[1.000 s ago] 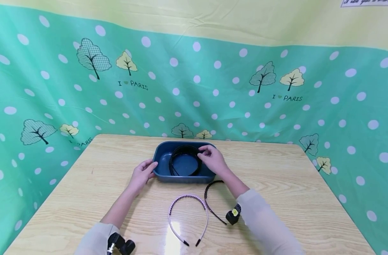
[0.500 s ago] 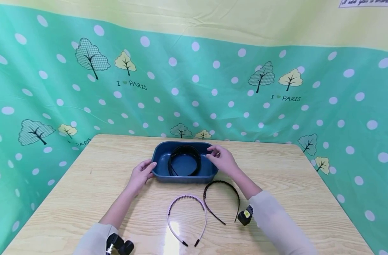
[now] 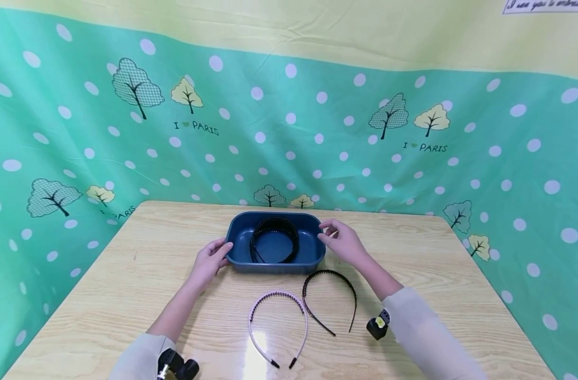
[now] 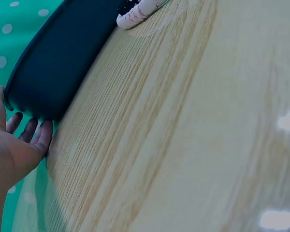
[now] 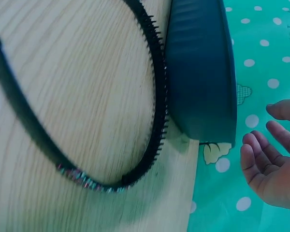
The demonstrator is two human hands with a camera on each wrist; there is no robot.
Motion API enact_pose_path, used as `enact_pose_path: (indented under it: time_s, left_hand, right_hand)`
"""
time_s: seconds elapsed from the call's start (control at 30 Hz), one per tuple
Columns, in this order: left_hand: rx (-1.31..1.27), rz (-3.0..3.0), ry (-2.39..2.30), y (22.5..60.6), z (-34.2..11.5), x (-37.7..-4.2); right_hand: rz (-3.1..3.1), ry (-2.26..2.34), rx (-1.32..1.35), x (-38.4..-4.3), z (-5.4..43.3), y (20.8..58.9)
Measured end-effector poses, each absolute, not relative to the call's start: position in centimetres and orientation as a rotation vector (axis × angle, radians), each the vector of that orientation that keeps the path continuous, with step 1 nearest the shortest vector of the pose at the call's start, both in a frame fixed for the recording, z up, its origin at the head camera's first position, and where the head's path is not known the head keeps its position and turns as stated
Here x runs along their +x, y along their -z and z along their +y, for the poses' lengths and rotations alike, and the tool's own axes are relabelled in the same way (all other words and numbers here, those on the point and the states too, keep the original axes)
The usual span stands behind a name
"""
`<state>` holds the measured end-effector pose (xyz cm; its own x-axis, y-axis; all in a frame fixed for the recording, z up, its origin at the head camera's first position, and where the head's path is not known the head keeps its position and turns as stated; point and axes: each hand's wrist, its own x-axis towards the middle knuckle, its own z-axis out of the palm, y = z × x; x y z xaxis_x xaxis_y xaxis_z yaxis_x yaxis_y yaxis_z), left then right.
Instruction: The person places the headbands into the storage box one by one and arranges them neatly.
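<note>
My left hand (image 3: 209,262) holds the left end of a dark blue plastic bin (image 3: 276,268), thumb at the rim and fingers against the outside in the left wrist view. Inside the bin stand black toothed headbands (image 3: 275,222), close together in a ring. Just off the bin's right end is my right hand (image 3: 344,244), its fingers loosely bent with nothing between them. The right wrist view shows a gap between those fingers and the bin. In front of the bin lie a black headband (image 3: 333,272) and a pale lilac headband (image 3: 277,293), side by side.
The wooden table (image 3: 436,279) ends at a green dotted curtain (image 3: 293,142) close behind the bin. A black camera (image 3: 378,326) sits on the right wrist, near the black headband. Another camera (image 3: 177,365) is on the left wrist.
My right hand has drawn back from over the headbands in the bin, moving right past its right end. The left hand stays at the bin, and both loose headbands lie where they were.
</note>
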<state>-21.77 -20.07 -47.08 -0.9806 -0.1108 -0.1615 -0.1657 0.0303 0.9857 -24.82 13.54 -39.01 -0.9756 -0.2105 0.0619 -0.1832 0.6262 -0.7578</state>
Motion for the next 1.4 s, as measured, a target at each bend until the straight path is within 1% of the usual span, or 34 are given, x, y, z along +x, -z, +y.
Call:
enact_pose_path:
  time_s: [0.17,0.67,1.0,1.2,1.4]
  left_hand:
    - [-0.306,2.231,-2.137,47.0,-20.1,-21.8]
    - [-0.304,2.218,-2.148,47.0,-20.0,-21.8]
    - [-0.308,2.220,-2.143,46.9,-20.0,-21.8]
    - [-0.313,2.212,-2.149,47.0,-20.0,-21.8]
    - [-0.305,2.212,-2.152,47.0,-20.0,-21.8]
  right_hand:
    - [2.812,1.276,-0.317,-24.9,14.3,39.3]
    - [2.829,1.140,-0.361,-24.4,16.1,39.9]
    - [2.796,1.035,-0.446,-24.1,17.5,40.6]
    - [2.751,0.991,-0.467,-23.8,18.1,41.8]
    - [2.730,0.935,-0.543,-23.4,18.2,42.9]
